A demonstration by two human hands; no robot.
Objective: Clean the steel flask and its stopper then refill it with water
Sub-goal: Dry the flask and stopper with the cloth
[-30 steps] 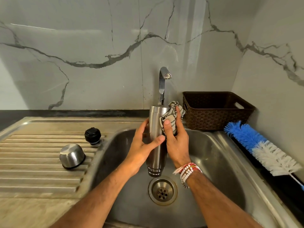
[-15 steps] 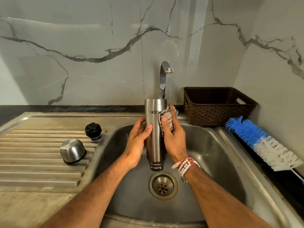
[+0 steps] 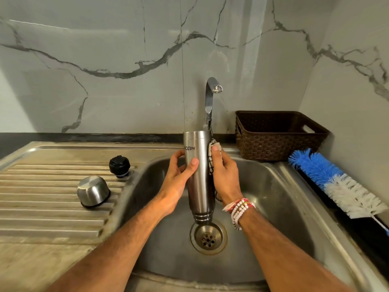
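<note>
The steel flask (image 3: 200, 178) hangs upside down over the sink basin (image 3: 273, 207), its mouth just above the drain (image 3: 208, 239). My left hand (image 3: 179, 178) grips its left side, thumb across the front. My right hand (image 3: 225, 175) presses a patterned cloth (image 3: 214, 152) against the flask's right side, fingers curled round both. The black stopper (image 3: 119, 166) stands on the drainboard (image 3: 42, 197) at the left. The steel cup lid (image 3: 92, 191) lies upside down in front of the stopper.
The tap (image 3: 211, 95) rises behind the flask with no water running. A brown woven basket (image 3: 277, 135) stands at the back right. A blue and white bottle brush (image 3: 336, 184) lies along the right counter edge. Marble walls close the back and right.
The flask has turned in my hands, bringing its lettering to the front. The cloth has slid down from the flask's raised base along its right side, and now shows less.
</note>
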